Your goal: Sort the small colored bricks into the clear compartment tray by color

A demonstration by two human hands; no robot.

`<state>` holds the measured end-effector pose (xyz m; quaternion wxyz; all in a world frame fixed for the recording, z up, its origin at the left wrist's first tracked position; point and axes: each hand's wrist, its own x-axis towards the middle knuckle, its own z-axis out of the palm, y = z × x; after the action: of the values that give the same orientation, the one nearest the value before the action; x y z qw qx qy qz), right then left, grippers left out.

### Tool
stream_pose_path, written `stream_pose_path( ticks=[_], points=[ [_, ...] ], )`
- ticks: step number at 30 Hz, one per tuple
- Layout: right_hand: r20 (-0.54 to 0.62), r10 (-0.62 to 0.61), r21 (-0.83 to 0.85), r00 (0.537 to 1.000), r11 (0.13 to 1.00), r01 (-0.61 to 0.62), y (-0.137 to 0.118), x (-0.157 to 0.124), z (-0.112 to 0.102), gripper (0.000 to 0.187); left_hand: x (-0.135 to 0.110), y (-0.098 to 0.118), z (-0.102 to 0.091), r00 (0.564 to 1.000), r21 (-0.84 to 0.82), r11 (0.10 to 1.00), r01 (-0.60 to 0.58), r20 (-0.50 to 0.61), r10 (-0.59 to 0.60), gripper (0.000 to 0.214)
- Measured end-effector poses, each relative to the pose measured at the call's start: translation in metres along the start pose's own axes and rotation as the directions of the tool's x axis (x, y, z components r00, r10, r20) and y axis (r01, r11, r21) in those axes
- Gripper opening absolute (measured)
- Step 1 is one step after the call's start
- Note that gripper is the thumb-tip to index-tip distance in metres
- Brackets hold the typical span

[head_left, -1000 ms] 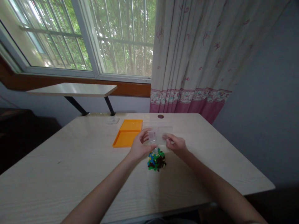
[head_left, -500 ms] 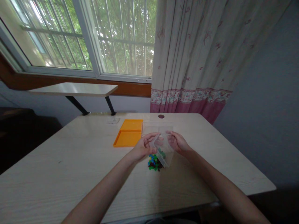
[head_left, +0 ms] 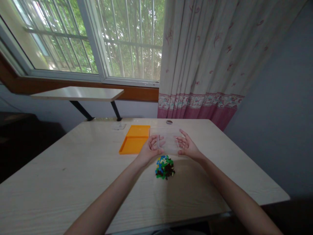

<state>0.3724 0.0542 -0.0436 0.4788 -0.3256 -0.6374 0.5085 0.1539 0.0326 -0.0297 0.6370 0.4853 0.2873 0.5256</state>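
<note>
A clear plastic box (head_left: 168, 143) sits between my two hands, just beyond a small heap of coloured pieces (head_left: 164, 167) in green, blue, yellow and dark tones. My left hand (head_left: 151, 149) presses its left side, fingers curled against the wall. My right hand (head_left: 186, 146) holds the right side with the fingers stretched forward along it. The box looks empty and level, near the tabletop; whether it touches the table I cannot tell.
An orange tray lid (head_left: 134, 139) lies left of the box on the pale wooden table (head_left: 73, 176). A small clear item (head_left: 119, 126) lies near the far edge, a dark round hole (head_left: 169, 122) behind the box. Window, shelf and curtain stand beyond.
The clear box was tilted over the heap half a second ago; now it is level and farther from me, and the whole heap shows uncovered.
</note>
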Motion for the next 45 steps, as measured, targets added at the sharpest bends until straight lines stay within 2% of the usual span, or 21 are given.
stream_pose_path(
  ticks=[5, 9, 11, 13, 15, 16, 18, 20, 23, 25, 28, 36, 41, 45],
  points=[
    [0.08, 0.059, 0.028, 0.995, 0.998, -0.061, -0.007, -0.003, -0.005, 0.12, -0.002, -0.001, 0.005, 1.0, -0.033, 0.999, 0.009, 0.004, -0.008, 0.062],
    [0.096, 0.047, 0.011, 0.994, 0.999, -0.048, -0.01, -0.005, -0.005, 0.121, -0.002, -0.004, 0.009, 1.0, -0.014, 1.0, -0.001, -0.006, 0.001, 0.062],
    [0.084, 0.032, -0.02, 0.996, 0.999, -0.03, -0.011, -0.005, -0.008, 0.12, -0.002, -0.003, 0.008, 1.0, 0.026, 1.0, -0.012, 0.018, 0.012, 0.063],
    [0.073, 0.033, -0.051, 0.997, 0.998, -0.03, -0.014, -0.004, -0.018, 0.118, -0.003, 0.003, 0.004, 0.998, 0.147, 0.989, -0.028, 0.063, 0.019, 0.069],
    [0.061, 0.054, -0.086, 0.997, 0.995, -0.049, -0.019, -0.004, -0.037, 0.115, -0.004, 0.014, -0.005, 0.995, 0.392, 0.918, -0.059, 0.095, 0.023, 0.071],
    [0.046, 0.066, -0.114, 0.997, 0.992, -0.06, -0.021, -0.005, -0.049, 0.113, -0.005, 0.019, -0.011, 0.995, 0.543, 0.836, -0.08, 0.1, 0.03, 0.068],
    [-0.016, 0.092, -0.185, 0.996, 0.978, -0.093, -0.025, -0.007, -0.077, 0.108, -0.007, 0.029, -0.024, 0.992, 0.784, 0.609, -0.121, 0.114, 0.051, 0.052],
    [-0.096, 0.118, -0.241, 0.988, 0.961, -0.138, -0.026, -0.012, -0.104, 0.104, -0.008, 0.034, -0.037, 0.993, 0.907, 0.403, -0.121, 0.108, 0.055, 0.039],
    [-0.139, 0.202, -0.26, 0.969, 0.937, -0.233, -0.018, -0.019, -0.133, 0.105, -0.007, 0.033, -0.048, 0.995, 0.971, 0.22, -0.097, 0.097, 0.013, 0.034],
    [-0.132, 0.274, -0.266, 0.953, 0.916, -0.3, -0.008, -0.023, -0.142, 0.105, -0.006, 0.029, -0.052, 0.995, 0.982, 0.167, -0.087, 0.092, -0.023, 0.033],
    [-0.113, 0.33, -0.297, 0.937, 0.889, -0.349, 0.007, -0.025, -0.148, 0.101, -0.003, 0.023, -0.055, 0.996, 0.986, 0.141, -0.085, 0.089, -0.021, 0.03],
    [-0.042, 0.313, -0.305, 0.949, 0.9, -0.311, 0.016, -0.022, -0.146, 0.106, 0.0, 0.023, -0.055, 0.991, 0.993, 0.07, -0.099, 0.105, -0.08, 0.023],
    [-0.002, 0.358, -0.39, 0.934, 0.859, -0.33, 0.02, -0.021, -0.15, 0.114, -0.001, 0.027, -0.049, 0.988, 0.997, 0.009, -0.083, 0.083, -0.126, 0.024],
    [0.027, 0.356, -0.442, 0.934, 0.842, -0.308, 0.024, -0.02, -0.152, 0.115, -0.001, 0.025, -0.051, 0.988, 0.995, -0.02, -0.095, 0.092, -0.126, 0.024]
  ],
)
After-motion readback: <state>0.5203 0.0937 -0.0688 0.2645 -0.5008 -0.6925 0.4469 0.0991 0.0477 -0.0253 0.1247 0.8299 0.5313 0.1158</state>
